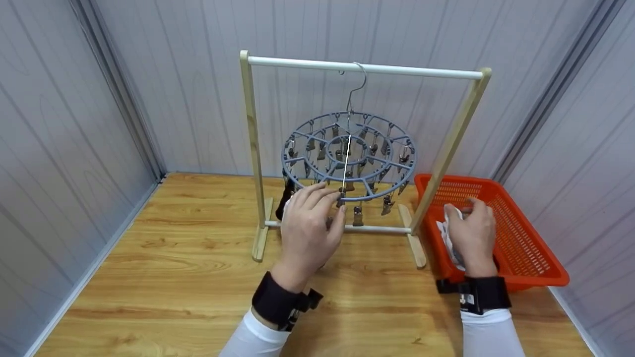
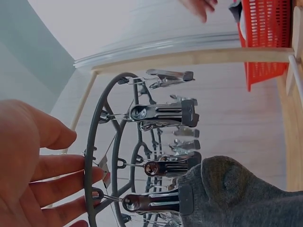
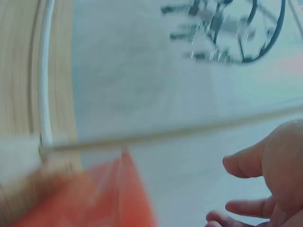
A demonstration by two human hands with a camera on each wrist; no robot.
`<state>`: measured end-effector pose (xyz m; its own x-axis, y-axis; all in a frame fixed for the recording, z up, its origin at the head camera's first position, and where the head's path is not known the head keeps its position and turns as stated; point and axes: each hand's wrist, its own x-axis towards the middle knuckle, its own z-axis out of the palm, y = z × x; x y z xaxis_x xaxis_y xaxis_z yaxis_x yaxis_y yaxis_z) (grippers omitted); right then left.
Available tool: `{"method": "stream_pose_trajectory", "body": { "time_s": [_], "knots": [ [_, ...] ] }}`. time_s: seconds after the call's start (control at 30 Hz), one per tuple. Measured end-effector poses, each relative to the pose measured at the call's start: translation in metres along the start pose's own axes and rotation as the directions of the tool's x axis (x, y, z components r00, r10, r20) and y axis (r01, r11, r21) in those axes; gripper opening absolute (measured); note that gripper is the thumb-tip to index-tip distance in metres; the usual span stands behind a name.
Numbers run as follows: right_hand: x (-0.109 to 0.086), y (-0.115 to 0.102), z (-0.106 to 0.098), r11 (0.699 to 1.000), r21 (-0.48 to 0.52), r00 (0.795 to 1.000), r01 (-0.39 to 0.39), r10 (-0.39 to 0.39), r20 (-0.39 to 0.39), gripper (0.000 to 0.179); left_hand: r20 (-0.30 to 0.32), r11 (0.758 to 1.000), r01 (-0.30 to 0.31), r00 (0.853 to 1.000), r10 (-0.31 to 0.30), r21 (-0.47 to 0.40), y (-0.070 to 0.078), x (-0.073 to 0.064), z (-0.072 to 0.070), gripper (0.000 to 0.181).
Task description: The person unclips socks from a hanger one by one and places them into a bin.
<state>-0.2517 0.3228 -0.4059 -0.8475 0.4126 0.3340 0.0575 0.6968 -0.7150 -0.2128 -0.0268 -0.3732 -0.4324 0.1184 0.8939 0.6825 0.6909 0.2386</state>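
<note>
Grey sock (image 2: 236, 194): far end lost past left-wrist view's right edge. Left hand (image 1: 308, 223) cropped opposite. Head view: right hand (image 1: 474, 232) hides part of white cloth (image 1: 448, 243); touching or not, I can't tell. Right-wrist view: basket (image 1: 526, 233) smeared, cut off below; ring (image 1: 347, 179) cropped above, clips (image 1: 358, 216) blurred.

Clip hanger (image 1: 347, 153) hangs from rack (image 1: 297, 63); basket (image 1: 526, 223) right of hanger; rack on table (image 1: 173, 238).
</note>
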Motion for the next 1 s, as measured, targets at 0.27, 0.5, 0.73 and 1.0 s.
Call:
{"method": "stream_pose_trajectory", "body": {
  "time_s": [0.27, 0.5, 0.73, 1.0],
  "knots": [
    [-0.016, -0.023, 0.022, 0.987, 0.043, 0.986, 0.156, -0.158, 0.052, 0.049, -0.008, 0.996, -0.052, 0.999, 0.051, -0.071, 0.004, 0.001, 0.001, 0.021],
    [-0.024, -0.030, 0.033, 0.965, 0.035, 0.960, 0.258, -0.260, 0.099, 0.043, -0.036, 0.983, -0.132, 0.991, 0.128, -0.130, 0.001, 0.005, -0.001, 0.023],
    [-0.027, -0.032, 0.035, 0.967, 0.046, 0.952, 0.250, -0.254, 0.171, 0.045, -0.040, 0.999, -0.040, 0.998, 0.041, 0.023, -0.010, 0.005, -0.007, 0.036],
    [-0.028, -0.034, 0.040, 0.970, 0.094, 0.921, 0.225, -0.243, 0.305, 0.055, 0.052, 0.991, 0.022, 0.998, -0.029, 0.132, -0.013, 0.002, -0.006, 0.031]
  ]
}}
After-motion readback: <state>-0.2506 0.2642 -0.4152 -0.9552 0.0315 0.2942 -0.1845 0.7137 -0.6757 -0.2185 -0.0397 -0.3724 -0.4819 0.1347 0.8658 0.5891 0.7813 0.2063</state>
